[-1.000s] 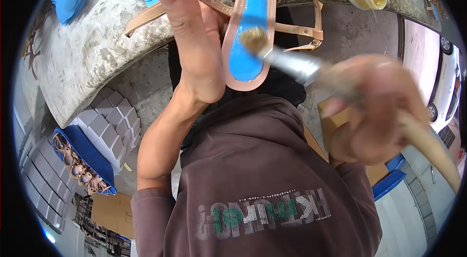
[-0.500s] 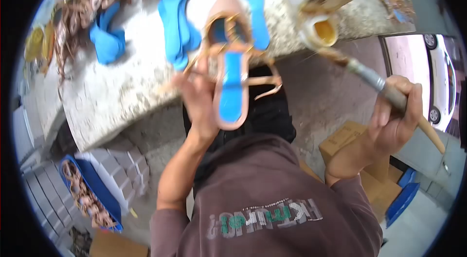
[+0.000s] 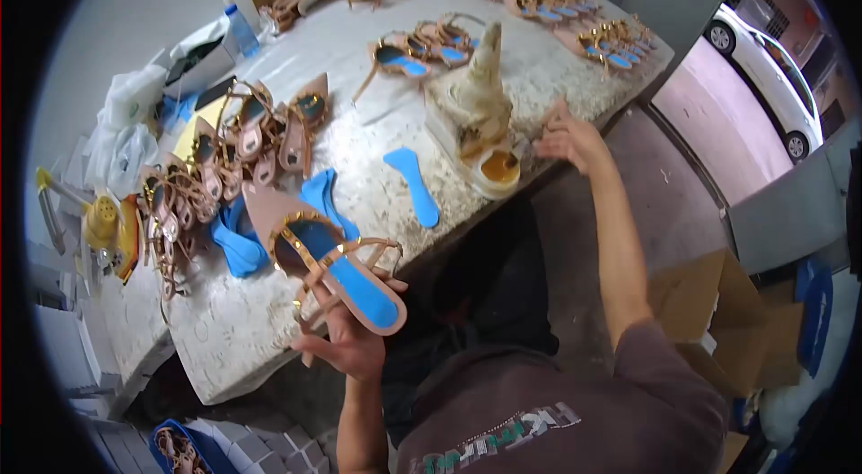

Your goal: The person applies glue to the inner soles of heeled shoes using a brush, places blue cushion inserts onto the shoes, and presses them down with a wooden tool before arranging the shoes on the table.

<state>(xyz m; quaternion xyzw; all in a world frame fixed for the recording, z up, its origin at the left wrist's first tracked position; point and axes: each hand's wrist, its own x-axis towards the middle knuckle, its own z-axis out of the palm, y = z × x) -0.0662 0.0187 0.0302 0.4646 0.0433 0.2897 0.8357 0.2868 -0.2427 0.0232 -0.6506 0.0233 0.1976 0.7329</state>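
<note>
My left hand (image 3: 352, 344) is closed round a pink pointed sandal (image 3: 368, 290) with studded straps and a blue insole, its sole face up and toe toward the upper left. Beside the glue pot (image 3: 499, 171), my right hand (image 3: 575, 144) is stretched out with its fingers apart and nothing visible in it. The pot holds amber glue, and a dark tip shows at its rim; the rest of the brush cannot be made out. Behind the pot rises a glue-crusted cone-shaped block (image 3: 480, 106). A loose blue insole (image 3: 415, 188) lies left of the pot.
More blue insoles (image 3: 241, 248) lie near a heap of sandals (image 3: 256, 137) at left. Further sandals (image 3: 539, 3) fill the worktable's (image 3: 350, 128) back. A blue-capped bottle (image 3: 242, 32) stands at back left. Cardboard boxes (image 3: 709, 312) are on the floor at right.
The view has swung up and widened over the table. My right hand has moved to beside the glue pot and let go of the brush. My left hand still holds the sandal, now tilted.
</note>
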